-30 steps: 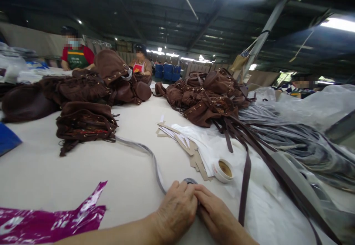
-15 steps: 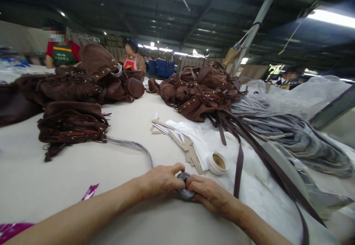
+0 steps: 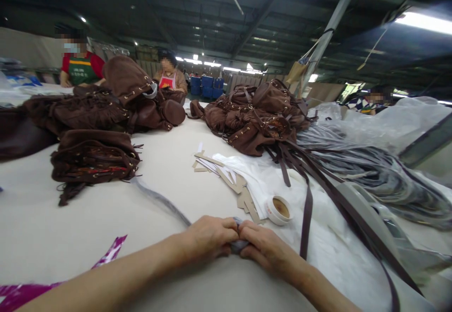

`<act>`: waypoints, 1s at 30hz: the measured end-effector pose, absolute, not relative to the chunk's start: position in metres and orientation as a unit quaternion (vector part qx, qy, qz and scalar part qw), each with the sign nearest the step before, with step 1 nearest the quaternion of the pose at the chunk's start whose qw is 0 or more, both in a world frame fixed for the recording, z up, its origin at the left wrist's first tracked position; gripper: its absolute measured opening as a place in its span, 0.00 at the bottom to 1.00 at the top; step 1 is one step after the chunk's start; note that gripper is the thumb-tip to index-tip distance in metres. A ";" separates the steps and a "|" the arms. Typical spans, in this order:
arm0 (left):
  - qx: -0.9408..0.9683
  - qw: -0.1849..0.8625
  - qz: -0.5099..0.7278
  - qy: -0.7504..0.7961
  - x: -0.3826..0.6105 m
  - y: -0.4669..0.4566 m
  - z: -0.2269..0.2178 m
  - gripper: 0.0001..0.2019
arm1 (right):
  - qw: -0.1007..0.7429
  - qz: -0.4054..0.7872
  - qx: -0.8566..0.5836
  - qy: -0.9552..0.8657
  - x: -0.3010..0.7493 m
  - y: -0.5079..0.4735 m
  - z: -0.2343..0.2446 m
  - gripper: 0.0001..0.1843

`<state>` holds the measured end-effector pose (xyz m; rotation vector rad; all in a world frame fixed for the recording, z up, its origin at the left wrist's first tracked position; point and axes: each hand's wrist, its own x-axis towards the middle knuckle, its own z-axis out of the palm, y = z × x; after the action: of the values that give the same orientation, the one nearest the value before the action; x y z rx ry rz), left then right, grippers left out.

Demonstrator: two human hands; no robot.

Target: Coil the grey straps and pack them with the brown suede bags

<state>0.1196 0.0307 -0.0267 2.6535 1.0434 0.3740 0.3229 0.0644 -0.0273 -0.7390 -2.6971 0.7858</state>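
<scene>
Closed in further since the earlier view, the left hand (image 3: 210,237) and right hand (image 3: 266,248) were seen nearly meeting over a small coil of grey strap (image 3: 239,245), which was held down on the cream work table (image 3: 155,241). Far left of the coil, a stack of brown fringed bags (image 3: 93,161) was laid, and the strap's loose tail (image 3: 160,201) was led from the coil toward its fringe. The fingers of both hands were closed and curled, gripping the coil from either side. Right of the coil, a tape roll (image 3: 278,209) and dark brown straps (image 3: 307,222) were placed. If the grip were slackened, the coil could spring open; if the tail were tugged, it could be snagged on that fringe.
</scene>
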 end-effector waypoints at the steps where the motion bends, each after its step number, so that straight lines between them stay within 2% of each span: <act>1: 0.925 0.152 0.131 0.323 0.111 0.037 -0.022 0.11 | 0.110 0.273 -0.240 -0.925 0.326 0.069 -0.025 0.07; 4: 0.935 0.153 0.121 0.298 0.102 0.046 -0.015 0.12 | 0.103 0.278 -0.223 -0.928 0.331 0.077 -0.018 0.08; 8: 0.897 0.092 0.101 0.421 0.129 0.031 -0.025 0.08 | 0.099 0.259 -0.256 -0.926 0.323 0.069 -0.020 0.13; 11: 0.857 0.082 0.090 0.500 0.143 0.018 -0.034 0.07 | 0.135 0.277 -0.288 -0.907 0.313 0.062 -0.026 0.09; 13: 0.859 0.083 0.092 0.496 0.137 0.017 -0.036 0.06 | 0.141 0.294 -0.264 -0.908 0.309 0.063 -0.028 0.06; 16: 0.896 0.076 0.105 0.425 0.113 0.023 -0.031 0.12 | 0.119 0.294 -0.202 -0.927 0.311 0.075 -0.025 0.06; 19: 0.919 0.077 0.117 0.369 0.099 0.026 -0.028 0.10 | 0.106 0.283 -0.180 -0.936 0.311 0.084 -0.022 0.07; 24: 0.846 0.102 0.125 0.508 0.121 0.015 -0.040 0.18 | 0.106 0.276 -0.205 -0.933 0.300 0.078 -0.033 0.12; 27: 0.842 0.111 0.130 0.511 0.123 0.013 -0.042 0.13 | 0.117 0.277 -0.236 -0.924 0.297 0.074 -0.040 0.09; 30: 0.878 0.130 0.145 0.438 0.100 0.021 -0.034 0.10 | 0.103 0.273 -0.220 -0.931 0.299 0.078 -0.036 0.07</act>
<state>0.1004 0.0212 -0.0341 2.5508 1.2716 0.4201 0.2992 0.0780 -0.0355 -0.6499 -2.7455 0.8059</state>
